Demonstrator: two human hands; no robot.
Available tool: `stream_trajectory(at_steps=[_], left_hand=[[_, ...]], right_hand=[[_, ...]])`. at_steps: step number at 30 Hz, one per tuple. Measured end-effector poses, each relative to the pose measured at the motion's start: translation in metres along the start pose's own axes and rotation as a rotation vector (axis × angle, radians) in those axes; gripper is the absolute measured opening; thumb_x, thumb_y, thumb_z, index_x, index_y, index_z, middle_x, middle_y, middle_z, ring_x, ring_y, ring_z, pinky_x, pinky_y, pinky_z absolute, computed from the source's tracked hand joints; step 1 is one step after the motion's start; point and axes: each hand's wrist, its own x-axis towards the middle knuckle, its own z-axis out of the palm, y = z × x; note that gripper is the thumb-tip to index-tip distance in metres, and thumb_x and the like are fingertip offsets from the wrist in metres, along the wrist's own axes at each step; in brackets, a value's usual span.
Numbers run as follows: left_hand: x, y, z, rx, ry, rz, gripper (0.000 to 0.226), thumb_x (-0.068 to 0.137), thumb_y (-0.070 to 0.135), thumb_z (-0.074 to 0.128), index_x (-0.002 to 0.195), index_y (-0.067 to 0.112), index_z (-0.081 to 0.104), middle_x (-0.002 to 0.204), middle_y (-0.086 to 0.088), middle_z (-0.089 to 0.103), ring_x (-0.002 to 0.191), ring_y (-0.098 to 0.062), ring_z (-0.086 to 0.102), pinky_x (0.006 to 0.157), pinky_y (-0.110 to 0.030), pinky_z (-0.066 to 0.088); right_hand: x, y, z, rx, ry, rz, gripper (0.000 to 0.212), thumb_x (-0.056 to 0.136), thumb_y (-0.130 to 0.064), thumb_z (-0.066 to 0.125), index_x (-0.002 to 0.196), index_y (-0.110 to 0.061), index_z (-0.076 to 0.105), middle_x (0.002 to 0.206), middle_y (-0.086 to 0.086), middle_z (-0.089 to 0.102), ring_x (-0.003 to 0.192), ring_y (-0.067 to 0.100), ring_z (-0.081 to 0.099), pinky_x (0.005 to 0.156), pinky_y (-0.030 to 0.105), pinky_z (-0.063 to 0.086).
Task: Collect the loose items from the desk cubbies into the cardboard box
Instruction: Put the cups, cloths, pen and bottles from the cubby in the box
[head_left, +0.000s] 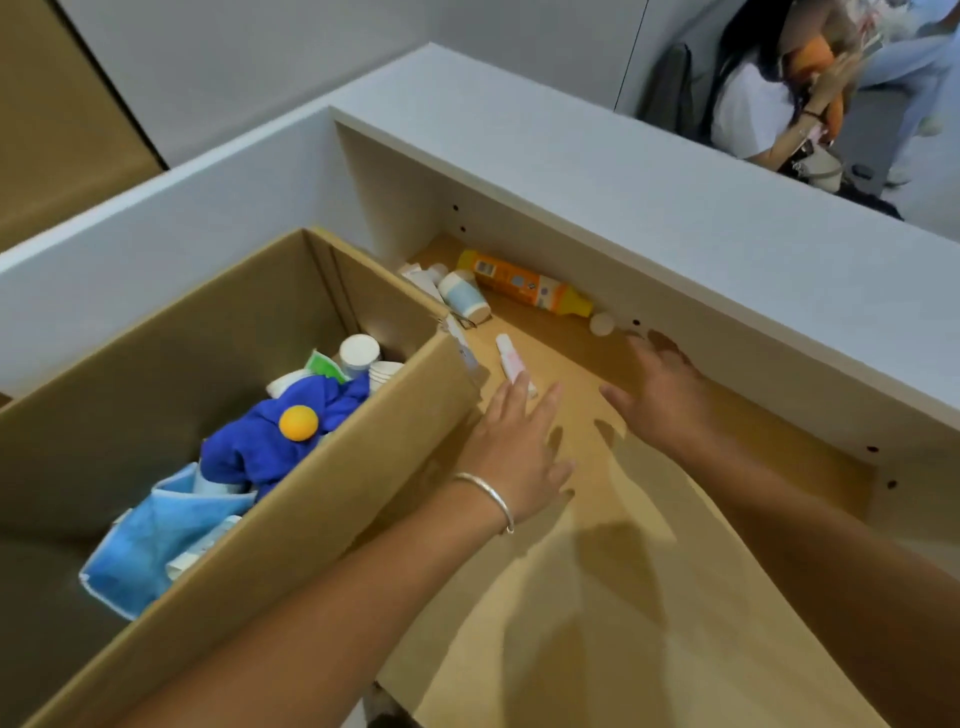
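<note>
Head view: both hands reach into the cubby, fingers spread, holding nothing. The left hand (519, 441) touches a small white tube (510, 361) lying lengthwise, pointing away. The right hand (662, 392) hovers nearby. The cardboard box (332, 499) sits left.

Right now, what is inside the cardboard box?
Inside the cardboard box: an orange ball on a dark blue cloth, a light blue cloth, white cups and a green-and-white packet. Whatever lies beneath the cloths is covered.
</note>
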Motion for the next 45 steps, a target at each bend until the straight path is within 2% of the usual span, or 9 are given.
stream_trajectory(at_steps=[6, 9, 13, 17, 21, 29, 34, 39, 45], left_hand=[[0.075, -0.016, 0.039, 0.023, -0.037, -0.207, 0.076, 0.095, 0.050, 0.041, 0.150, 0.034, -0.008, 0.158, -0.008, -0.019, 0.145, -0.034, -0.010, 0.116, -0.043, 0.007], [0.109, -0.022, 0.050, 0.150, -0.005, -0.225, 0.068, 0.097, 0.048, 0.035, 0.151, 0.030, -0.003, 0.157, -0.016, -0.020, 0.145, -0.036, -0.007, 0.115, -0.045, 0.011], [0.135, -0.030, 0.066, 0.124, -0.003, -0.284, 0.063, 0.096, 0.047, 0.041, 0.149, 0.034, 0.010, 0.159, -0.011, -0.014, 0.139, -0.046, 0.019, 0.106, -0.049, 0.032], [0.146, -0.037, 0.073, 0.167, 0.048, -0.270, 0.044, 0.097, 0.031, 0.047, 0.139, 0.024, 0.037, 0.160, -0.014, -0.006, 0.131, -0.041, 0.032, 0.097, -0.045, 0.042], [0.141, -0.041, 0.078, 0.127, 0.164, -0.197, 0.029, 0.092, 0.006, 0.049, 0.121, 0.010, 0.054, 0.158, -0.013, 0.012, 0.115, -0.033, 0.048, 0.083, -0.038, 0.048], [0.075, -0.023, 0.071, -0.020, 0.238, -0.081, 0.029, 0.090, 0.000, 0.046, 0.113, 0.010, 0.061, 0.154, -0.010, 0.028, 0.112, -0.035, 0.054, 0.078, -0.037, 0.049], [0.002, -0.003, 0.023, -0.081, 0.284, 0.023, 0.043, 0.078, 0.005, 0.058, 0.119, 0.021, 0.061, 0.148, -0.006, 0.040, 0.112, -0.023, 0.058, 0.076, -0.026, 0.050], [-0.058, 0.007, -0.033, -0.160, 0.322, 0.086, 0.043, 0.085, 0.013, 0.054, 0.127, 0.022, 0.054, 0.155, 0.001, 0.025, 0.128, -0.020, 0.044, 0.090, -0.027, 0.045], [-0.122, -0.023, -0.098, -0.105, 0.433, 0.100, 0.051, 0.077, 0.025, 0.068, 0.125, 0.031, 0.053, 0.151, 0.005, 0.033, 0.125, -0.012, 0.044, 0.090, -0.025, 0.044]], right_hand=[[0.050, 0.020, 0.034, -0.091, -0.118, -0.057, 0.073, 0.091, -0.051, 0.054, 0.152, -0.033, 0.017, 0.161, -0.003, 0.016, 0.147, 0.019, 0.012, 0.117, 0.041, 0.019], [0.073, 0.022, 0.048, -0.096, -0.136, -0.126, 0.071, 0.093, -0.046, 0.053, 0.152, -0.028, 0.018, 0.159, 0.002, 0.019, 0.145, 0.025, 0.020, 0.114, 0.042, 0.023], [0.101, 0.025, 0.067, 0.012, -0.054, -0.348, 0.056, 0.096, -0.024, 0.054, 0.143, 0.000, 0.037, 0.144, 0.023, 0.041, 0.130, 0.040, 0.043, 0.106, 0.040, 0.034], [0.129, 0.030, 0.079, -0.139, -0.133, -0.257, 0.055, 0.094, -0.035, 0.054, 0.142, -0.010, 0.041, 0.145, 0.016, 0.039, 0.132, 0.033, 0.037, 0.107, 0.047, 0.035], [0.139, 0.030, 0.087, 0.009, -0.082, -0.159, 0.034, 0.091, -0.025, 0.057, 0.122, -0.010, 0.057, 0.126, 0.019, 0.048, 0.109, 0.035, 0.052, 0.090, 0.045, 0.047], [0.141, 0.016, 0.079, -0.067, -0.075, -0.146, 0.022, 0.097, -0.025, 0.049, 0.111, -0.011, 0.057, 0.110, 0.012, 0.060, 0.100, 0.032, 0.058, 0.084, 0.044, 0.048], [0.099, -0.008, 0.069, 0.036, -0.046, -0.035, 0.020, 0.096, -0.036, 0.039, 0.100, -0.024, 0.055, 0.087, -0.003, 0.057, 0.071, 0.012, 0.053, 0.060, 0.027, 0.041], [0.041, -0.038, 0.033, 0.274, 0.045, -0.310, 0.029, 0.089, -0.032, 0.062, 0.118, -0.026, 0.057, 0.108, -0.008, 0.059, 0.095, 0.016, 0.057, 0.072, 0.029, 0.043], [-0.008, -0.109, -0.018, 0.350, 0.202, -0.433, 0.030, 0.089, -0.031, 0.064, 0.118, -0.026, 0.060, 0.118, -0.010, 0.059, 0.106, 0.007, 0.053, 0.080, 0.028, 0.048]])
